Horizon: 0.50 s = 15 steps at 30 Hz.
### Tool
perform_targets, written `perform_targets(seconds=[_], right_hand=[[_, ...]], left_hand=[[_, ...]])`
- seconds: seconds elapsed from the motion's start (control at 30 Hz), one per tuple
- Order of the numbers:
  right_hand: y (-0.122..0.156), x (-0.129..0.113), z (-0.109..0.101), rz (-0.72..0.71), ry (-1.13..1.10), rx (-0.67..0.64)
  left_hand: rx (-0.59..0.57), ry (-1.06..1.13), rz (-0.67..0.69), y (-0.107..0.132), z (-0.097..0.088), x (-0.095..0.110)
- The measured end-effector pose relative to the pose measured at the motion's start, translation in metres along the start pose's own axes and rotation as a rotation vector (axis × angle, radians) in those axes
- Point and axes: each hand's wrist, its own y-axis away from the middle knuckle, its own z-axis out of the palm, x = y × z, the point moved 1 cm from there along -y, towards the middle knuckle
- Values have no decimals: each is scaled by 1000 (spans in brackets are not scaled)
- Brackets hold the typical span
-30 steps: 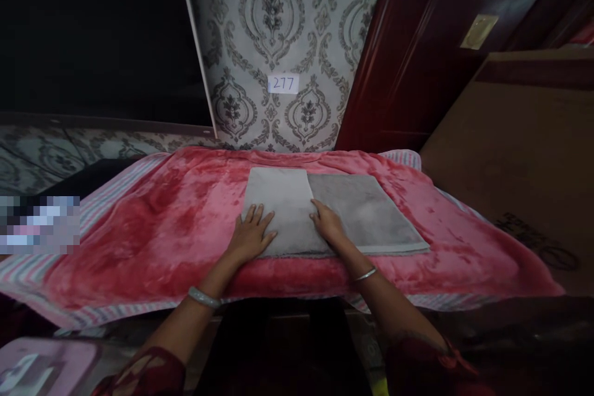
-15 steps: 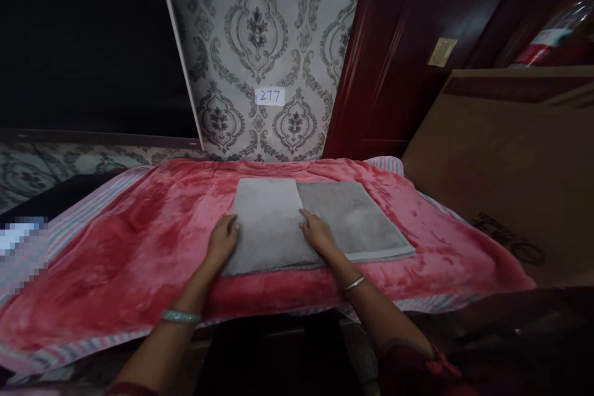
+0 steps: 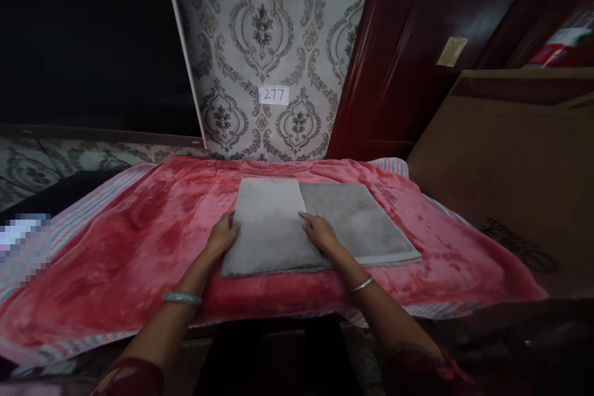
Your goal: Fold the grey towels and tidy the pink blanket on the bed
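A grey towel [image 3: 343,223] lies flat on a red plush blanket [image 3: 139,241], with its left part folded over as a lighter panel [image 3: 269,223]. My left hand [image 3: 223,236] is at the towel's left edge, its fingers curled around that edge. My right hand [image 3: 320,234] rests on the towel at the fold line, fingers stretched out and pressing down. Each wrist carries a bangle.
The blanket covers a table set against a patterned wall with a small label reading 277 [image 3: 273,95]. A dark red door [image 3: 399,55] stands behind on the right, and a large cardboard box [image 3: 505,161] sits at the right. A dark screen [image 3: 88,43] fills the upper left.
My left hand slid off the top of the folded panel to the towel's left edge and curled around it. My right hand stayed at the fold line.
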Motion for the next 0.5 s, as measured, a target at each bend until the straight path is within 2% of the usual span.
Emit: perform_targets(seconds=[0.07, 0.13, 0.27, 0.37, 0.5], right_hand=[[-9, -6, -9, -33, 61, 18], [-24, -17, -18, -116, 85, 61], [-56, -41, -20, -310, 73, 61], [-66, -43, -3, -339, 100, -22], [-64, -32, 19, -340, 97, -40]], left_hand=[[29, -105, 48, 2, -7, 17], [6, -180, 183, 6, -8, 40], [-212, -256, 475, 18, 15, 81], [-290, -291, 545, 28, 38, 87], [-264, -274, 578, 33, 52, 77]])
